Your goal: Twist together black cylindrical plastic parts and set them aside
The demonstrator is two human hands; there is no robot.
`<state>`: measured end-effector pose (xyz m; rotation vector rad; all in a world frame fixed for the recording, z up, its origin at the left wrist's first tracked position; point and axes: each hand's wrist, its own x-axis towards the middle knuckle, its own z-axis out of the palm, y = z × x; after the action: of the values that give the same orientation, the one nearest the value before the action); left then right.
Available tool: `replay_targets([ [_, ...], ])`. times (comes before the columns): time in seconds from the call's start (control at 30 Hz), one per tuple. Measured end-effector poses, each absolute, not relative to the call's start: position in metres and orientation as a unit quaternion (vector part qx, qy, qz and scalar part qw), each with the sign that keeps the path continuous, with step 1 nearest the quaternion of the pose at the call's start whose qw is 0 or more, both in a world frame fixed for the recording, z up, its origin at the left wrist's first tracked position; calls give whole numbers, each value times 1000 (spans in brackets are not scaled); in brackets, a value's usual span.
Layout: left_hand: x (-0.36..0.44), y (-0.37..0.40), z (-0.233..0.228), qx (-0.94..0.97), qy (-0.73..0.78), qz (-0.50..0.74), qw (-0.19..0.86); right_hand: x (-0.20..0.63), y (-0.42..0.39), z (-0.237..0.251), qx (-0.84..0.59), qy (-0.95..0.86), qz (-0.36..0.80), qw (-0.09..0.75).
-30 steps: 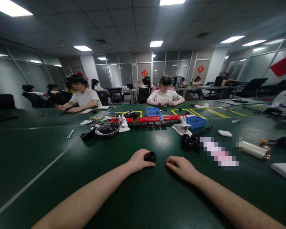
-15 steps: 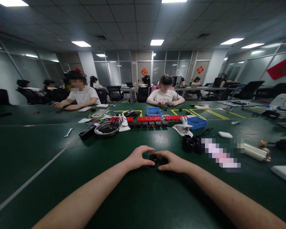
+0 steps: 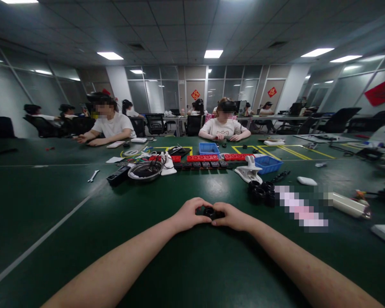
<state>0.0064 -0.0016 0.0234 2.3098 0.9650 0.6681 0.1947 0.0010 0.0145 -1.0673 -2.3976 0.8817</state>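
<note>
On the green table in front of me, a small black ring-shaped part sits between my two hands. My left hand curves round it from the left, thumb on the near side and fingers on the far side. From the right, my right hand closes in the same way, its thumb and fingertips meeting those of the left. The fingers partly cover the part, and its underside is hidden. Several similar, larger black rings stand together to the right, beyond my right hand.
Farther off are a white clamp stand, blue bins, red socket strips, a metal bowl with dark contents and a wrench. A cream cylinder lies at right. Two people sit across the table.
Both hands have closed in round the black ring-shaped part. The gap between the right fingers and the left hand has gone, and the fingertips now meet. The view has shifted slightly.
</note>
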Motion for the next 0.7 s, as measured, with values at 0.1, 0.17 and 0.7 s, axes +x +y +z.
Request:
replay_targets([
  [0.1, 7, -5, 23, 856, 364, 260, 260, 194, 0, 14, -396, -834, 330, 197],
  [0.17, 10, -8, 21, 845, 383, 271, 257, 193, -2, 11, -423, -814, 338, 209],
  [0.7, 20, -14, 4, 771, 472, 340, 261, 173, -19, 1, -566, -800, 27, 195],
])
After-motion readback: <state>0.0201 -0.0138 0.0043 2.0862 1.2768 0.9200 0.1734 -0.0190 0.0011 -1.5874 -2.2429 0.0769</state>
